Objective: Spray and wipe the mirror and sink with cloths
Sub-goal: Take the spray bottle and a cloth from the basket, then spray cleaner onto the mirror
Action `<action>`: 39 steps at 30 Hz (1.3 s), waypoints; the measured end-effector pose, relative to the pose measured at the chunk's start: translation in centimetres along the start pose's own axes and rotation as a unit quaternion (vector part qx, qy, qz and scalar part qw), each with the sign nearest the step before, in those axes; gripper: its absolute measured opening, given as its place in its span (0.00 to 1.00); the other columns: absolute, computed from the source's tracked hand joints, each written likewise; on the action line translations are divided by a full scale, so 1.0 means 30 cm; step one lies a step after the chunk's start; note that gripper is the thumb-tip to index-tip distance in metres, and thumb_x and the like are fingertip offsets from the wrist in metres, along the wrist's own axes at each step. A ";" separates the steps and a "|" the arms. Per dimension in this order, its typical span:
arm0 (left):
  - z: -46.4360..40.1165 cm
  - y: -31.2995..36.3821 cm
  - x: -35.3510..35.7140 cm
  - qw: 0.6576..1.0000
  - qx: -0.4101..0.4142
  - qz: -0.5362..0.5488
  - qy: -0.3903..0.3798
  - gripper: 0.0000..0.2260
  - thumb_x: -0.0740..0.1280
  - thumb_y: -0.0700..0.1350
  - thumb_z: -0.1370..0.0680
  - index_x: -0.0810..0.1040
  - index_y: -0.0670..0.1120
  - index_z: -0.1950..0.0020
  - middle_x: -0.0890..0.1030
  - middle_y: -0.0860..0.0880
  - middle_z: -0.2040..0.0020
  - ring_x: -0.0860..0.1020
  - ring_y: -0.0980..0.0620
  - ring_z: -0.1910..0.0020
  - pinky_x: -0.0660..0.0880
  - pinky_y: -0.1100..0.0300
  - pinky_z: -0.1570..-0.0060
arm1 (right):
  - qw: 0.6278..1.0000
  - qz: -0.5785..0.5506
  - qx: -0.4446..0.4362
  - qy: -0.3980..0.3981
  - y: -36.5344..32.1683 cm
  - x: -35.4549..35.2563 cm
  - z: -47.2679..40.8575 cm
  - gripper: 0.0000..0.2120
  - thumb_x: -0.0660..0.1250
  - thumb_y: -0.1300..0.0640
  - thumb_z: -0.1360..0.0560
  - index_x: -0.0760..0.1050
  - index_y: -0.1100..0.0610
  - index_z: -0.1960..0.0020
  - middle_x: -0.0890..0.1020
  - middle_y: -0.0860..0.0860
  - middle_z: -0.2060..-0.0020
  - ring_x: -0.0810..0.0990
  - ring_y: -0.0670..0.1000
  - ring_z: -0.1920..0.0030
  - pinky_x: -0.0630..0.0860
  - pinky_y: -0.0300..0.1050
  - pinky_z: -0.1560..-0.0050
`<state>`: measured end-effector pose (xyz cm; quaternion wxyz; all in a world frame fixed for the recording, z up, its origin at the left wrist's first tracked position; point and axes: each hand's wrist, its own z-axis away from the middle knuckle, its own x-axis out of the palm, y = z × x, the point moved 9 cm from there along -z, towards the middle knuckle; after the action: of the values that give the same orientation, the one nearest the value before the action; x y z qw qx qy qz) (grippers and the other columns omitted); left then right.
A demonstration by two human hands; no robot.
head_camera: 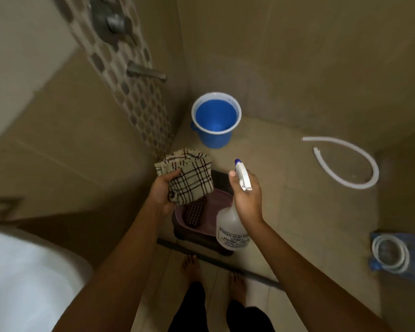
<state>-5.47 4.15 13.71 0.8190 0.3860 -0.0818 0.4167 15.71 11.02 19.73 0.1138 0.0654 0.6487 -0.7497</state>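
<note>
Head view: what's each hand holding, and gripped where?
Left hand grips the folded beige checked cloth by its lower left edge. Right hand holds the translucent white plastic spray bottle around its neck, just under the trigger head.

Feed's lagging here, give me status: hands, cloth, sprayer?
Left hand gripping checked cloth. Right hand on spray bottle neck, bottle upright. Mirror not in view. Pink basin with scrub brush on floor below hands.

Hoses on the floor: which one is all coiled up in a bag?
The white hose in the blue bag, at the right edge. The other white hose lies bare on the tiles in one open curve.
</note>
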 end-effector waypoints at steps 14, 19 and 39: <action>0.577 0.453 0.052 0.969 0.233 0.053 0.061 0.14 0.59 0.45 0.20 0.80 0.43 0.41 0.85 0.41 0.46 0.85 0.44 0.50 0.81 0.50 0.59 | 0.970 -0.105 -0.121 -0.182 -0.591 0.158 0.108 0.11 0.70 0.48 0.24 0.77 0.35 0.64 0.77 0.39 0.74 0.76 0.40 0.70 0.72 0.39 0.65; 0.848 0.542 -0.083 0.942 0.306 0.100 0.091 0.13 0.60 0.43 0.20 0.79 0.43 0.39 0.85 0.42 0.46 0.85 0.43 0.48 0.83 0.51 0.59 | 0.945 -0.116 -0.159 -0.261 -0.733 0.300 0.284 0.10 0.69 0.38 0.28 0.76 0.40 0.65 0.74 0.42 0.76 0.73 0.45 0.71 0.72 0.46 0.67; 1.979 0.596 -0.640 0.829 0.518 0.151 0.150 0.14 0.60 0.42 0.22 0.85 0.40 0.48 0.85 0.40 0.47 0.85 0.43 0.48 0.82 0.53 0.58 | 0.815 -0.153 -0.364 -0.425 -1.177 0.680 1.376 0.18 0.64 0.38 0.25 0.70 0.49 0.66 0.70 0.45 0.75 0.66 0.43 0.72 0.66 0.44 0.69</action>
<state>-19.95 -42.97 55.94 0.4280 0.6689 0.2126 0.5694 -10.97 -26.81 54.72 0.2774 -0.4060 0.7628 -0.4200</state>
